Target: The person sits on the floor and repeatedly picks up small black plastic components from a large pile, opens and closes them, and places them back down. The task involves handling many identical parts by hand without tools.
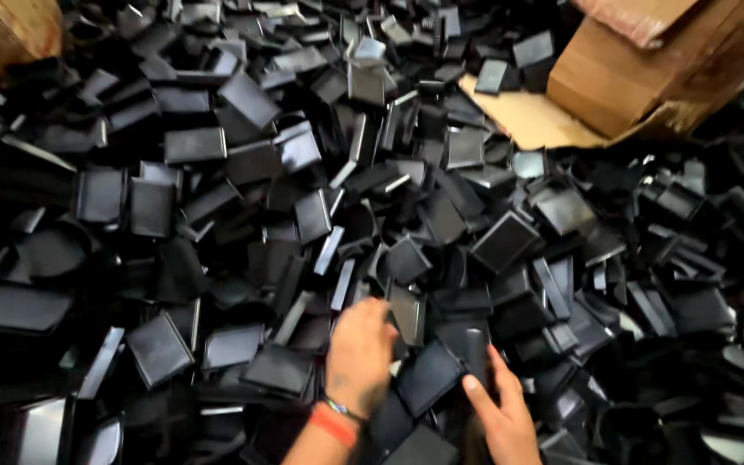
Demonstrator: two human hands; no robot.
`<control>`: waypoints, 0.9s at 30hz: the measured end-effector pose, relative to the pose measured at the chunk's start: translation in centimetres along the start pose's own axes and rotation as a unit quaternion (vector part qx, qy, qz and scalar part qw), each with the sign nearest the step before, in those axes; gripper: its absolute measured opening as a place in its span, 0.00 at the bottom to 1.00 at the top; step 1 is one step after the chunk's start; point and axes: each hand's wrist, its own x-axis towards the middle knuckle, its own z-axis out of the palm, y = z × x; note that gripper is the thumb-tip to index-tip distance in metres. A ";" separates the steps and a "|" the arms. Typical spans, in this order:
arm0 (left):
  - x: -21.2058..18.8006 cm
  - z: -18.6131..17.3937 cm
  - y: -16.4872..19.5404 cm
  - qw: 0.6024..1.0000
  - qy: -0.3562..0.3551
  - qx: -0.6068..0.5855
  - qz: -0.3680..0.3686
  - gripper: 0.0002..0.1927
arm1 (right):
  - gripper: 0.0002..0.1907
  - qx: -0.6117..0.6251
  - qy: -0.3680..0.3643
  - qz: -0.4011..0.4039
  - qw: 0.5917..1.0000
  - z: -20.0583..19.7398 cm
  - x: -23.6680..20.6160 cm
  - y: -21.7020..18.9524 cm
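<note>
A big heap of black square plastic trays (303, 189) fills the whole view. At the bottom middle, my left hand (361, 349) reaches into the heap with its fingers curled around the edge of one black tray (406, 314). A red and a beaded band circle that wrist. Beside it my right hand (499, 409) lies on the pile, fingers spread, with the thumb and forefinger touching a flat black tray (428, 375) that sits between the two hands. Whether the right hand grips that tray is unclear.
An open brown cardboard box (647, 69) lies tipped at the top right, its flap (527, 116) spread over the pile. A brown cardboard corner (6, 30) shows at the top left. Loose trays lie at all angles everywhere.
</note>
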 end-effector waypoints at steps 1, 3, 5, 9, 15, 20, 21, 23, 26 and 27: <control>0.0 -0.2 0.6 1.000 0.000 0.010 0.021 0.34 | 0.36 0.075 0.002 0.036 0.997 0.0 0.3 0.8; -0.3 -1.0 1.7 0.998 -0.006 0.029 0.060 0.55 | 0.34 0.191 0.009 0.090 0.977 0.1 1.0 2.0; 0.1 -1.8 1.9 0.993 -0.121 0.017 0.000 0.59 | 0.33 0.271 0.023 0.127 0.954 0.0 1.3 2.5; 0.8 -3.4 1.9 0.991 -0.100 -0.071 -0.050 0.47 | 0.29 0.312 0.026 0.155 0.937 -0.2 0.7 1.0; -0.2 -2.8 5.9 0.698 -0.163 -0.622 -0.315 0.49 | 0.26 0.391 -0.070 0.087 0.914 -0.7 -2.3 -3.4; -0.8 -2.3 7.9 0.703 -0.149 -0.622 -0.311 0.52 | 0.26 0.368 -0.024 0.137 0.920 -0.5 -2.6 -5.4; -0.7 -2.3 8.0 0.707 -0.132 -0.621 -0.311 0.52 | 0.25 0.377 -0.024 0.105 0.920 -0.4 -2.5 -5.6; -0.4 -2.4 7.7 0.707 -0.120 -0.620 -0.318 0.52 | 0.25 0.395 -0.024 0.041 0.917 -0.5 -2.3 -6.1; -0.4 -2.7 7.5 0.707 -0.150 -0.618 -0.309 0.52 | 0.25 0.338 -0.082 0.092 0.933 -0.5 -2.7 -6.6; -0.5 -2.8 7.6 0.707 -0.168 -0.617 -0.302 0.51 | 0.25 0.331 -0.081 0.078 0.937 -0.4 -2.9 -6.7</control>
